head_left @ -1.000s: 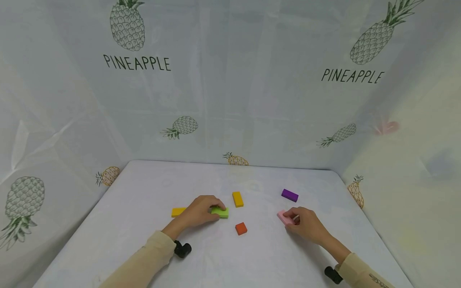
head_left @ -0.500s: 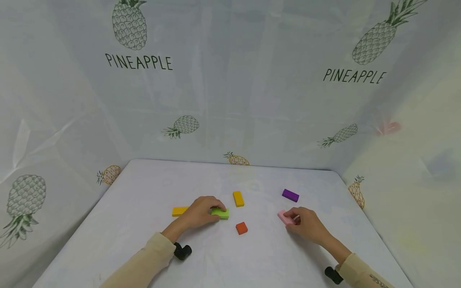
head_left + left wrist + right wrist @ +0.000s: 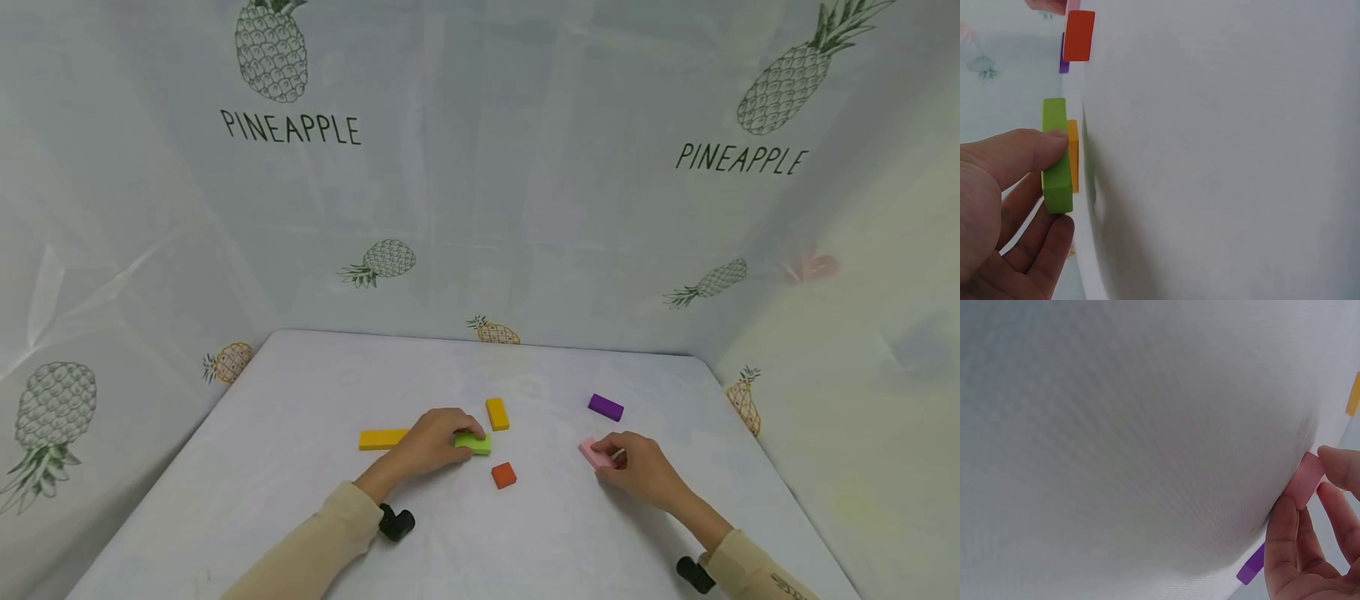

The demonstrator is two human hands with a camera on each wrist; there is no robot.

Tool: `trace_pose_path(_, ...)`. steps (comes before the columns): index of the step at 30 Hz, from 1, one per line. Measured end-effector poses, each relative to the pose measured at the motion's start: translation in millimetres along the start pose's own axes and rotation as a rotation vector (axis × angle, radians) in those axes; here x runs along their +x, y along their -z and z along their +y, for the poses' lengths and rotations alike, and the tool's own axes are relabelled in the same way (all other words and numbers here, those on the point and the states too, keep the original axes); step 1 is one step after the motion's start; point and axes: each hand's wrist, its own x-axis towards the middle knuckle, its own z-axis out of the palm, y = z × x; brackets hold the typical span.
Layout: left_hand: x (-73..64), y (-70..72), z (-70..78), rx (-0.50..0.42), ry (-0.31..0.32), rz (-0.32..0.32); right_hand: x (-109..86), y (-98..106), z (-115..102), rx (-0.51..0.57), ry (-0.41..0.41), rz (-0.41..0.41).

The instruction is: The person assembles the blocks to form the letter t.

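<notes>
My left hand (image 3: 431, 442) pinches a lime green block (image 3: 477, 444) between thumb and fingers. In the left wrist view the green block (image 3: 1055, 162) hangs over the table, its shadow falling apart from it. On the right, my right hand (image 3: 637, 468) pinches a pink block (image 3: 596, 455) at the table surface, and in the right wrist view thumb and fingers meet the pink block (image 3: 1305, 480) at its ends. A small orange-red block (image 3: 504, 475) lies just right of and nearer than the left hand. Beyond the green block lies a short yellow block (image 3: 497, 414).
A longer yellow block (image 3: 382, 439) lies left of the left hand, partly hidden behind it. Farther back on the right is a purple block (image 3: 606, 407). The white table (image 3: 337, 375) meets a pineapple-print curtain (image 3: 480, 167) at its back and sides.
The left hand has shifted right with the green block, baring more of the long yellow block. The right hand and pink block stay in place.
</notes>
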Motion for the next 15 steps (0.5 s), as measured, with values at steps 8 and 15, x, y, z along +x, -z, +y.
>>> trace_pose_path(8, 11.3, -8.3, 8.6, -0.009, 0.012, 0.000, 0.2, -0.6, 1.3, 0.002, 0.000, 0.002)
trace_pose_path(15, 20.7, -16.2, 14.0, 0.008, -0.008, -0.001, 0.7, -0.8, 3.3, 0.003, 0.010, 0.010)
